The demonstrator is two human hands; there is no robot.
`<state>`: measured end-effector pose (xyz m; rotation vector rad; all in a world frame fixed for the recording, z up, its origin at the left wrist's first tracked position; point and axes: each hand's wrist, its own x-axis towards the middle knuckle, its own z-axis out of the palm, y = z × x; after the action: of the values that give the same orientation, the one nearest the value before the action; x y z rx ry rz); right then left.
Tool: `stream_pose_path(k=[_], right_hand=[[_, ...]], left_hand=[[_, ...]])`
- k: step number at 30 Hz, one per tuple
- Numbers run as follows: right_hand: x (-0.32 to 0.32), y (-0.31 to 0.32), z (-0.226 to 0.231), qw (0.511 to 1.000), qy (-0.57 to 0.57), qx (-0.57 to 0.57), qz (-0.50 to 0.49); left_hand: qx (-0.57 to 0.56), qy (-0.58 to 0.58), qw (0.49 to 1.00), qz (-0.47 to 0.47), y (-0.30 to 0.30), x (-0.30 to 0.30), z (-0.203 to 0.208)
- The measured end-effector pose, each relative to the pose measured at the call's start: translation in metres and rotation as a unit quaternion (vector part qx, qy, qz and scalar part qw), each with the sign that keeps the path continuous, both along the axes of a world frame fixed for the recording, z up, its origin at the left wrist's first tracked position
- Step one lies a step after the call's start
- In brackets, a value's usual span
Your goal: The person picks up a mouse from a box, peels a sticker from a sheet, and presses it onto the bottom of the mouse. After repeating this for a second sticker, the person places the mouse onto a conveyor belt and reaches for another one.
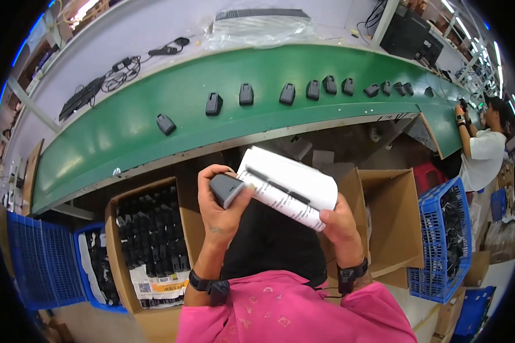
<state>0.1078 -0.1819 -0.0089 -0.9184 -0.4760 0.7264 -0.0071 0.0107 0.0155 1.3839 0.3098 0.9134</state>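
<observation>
Nearest: pink shirt, cut off by the lower edge, with black wrist straps on both forearms. Left hand pinches a dark grey unit between thumb and curled fingers, held up in front of the torso, clear of the bench. Unit is a tapered block, matte, rounded corners, a small mark on its lighter end face — too small to make out. Its far side and part of its body sit behind the fingers.

Right hand grips the right end of a white paper roll, thumb on the near face, other fingers mostly hidden behind. Paper is curved, printed in rows of black, dark bars along the middle; blurred, and can't tell if it's a true roll or curled sheets. Its left end meets the unit in view; contact unclear.

Either side: left carton packed with dark pieces, right carton open, its bottom hard to see, blue crate beyond it. Farther: green bench with a row of similar dark units — the right-hand ones tiny. Far right, a co-worker at the bench, one hand partly hidden
</observation>
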Motion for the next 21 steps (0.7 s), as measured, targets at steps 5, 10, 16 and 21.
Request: stream_pose_path(k=[5,10,16,21], right_hand=[[-0.024,0.000,0.021,0.990,0.083,0.099,0.060],[-0.034,-0.008,0.018,0.926,0.301,0.224,0.030],[-0.033,-0.015,-0.003,0.881,0.372,0.292,0.028],[-0.024,-0.023,-0.012,0.864,0.376,0.331,0.035]], left_hand=[[0.163,-0.007,0.984,-0.065,-0.010,0.020,0.054],[0.304,0.022,0.948,-0.093,-0.015,0.037,0.087],[0.344,0.094,0.923,-0.144,-0.015,0.037,0.098],[0.354,0.131,0.914,-0.152,-0.014,0.034,0.099]])
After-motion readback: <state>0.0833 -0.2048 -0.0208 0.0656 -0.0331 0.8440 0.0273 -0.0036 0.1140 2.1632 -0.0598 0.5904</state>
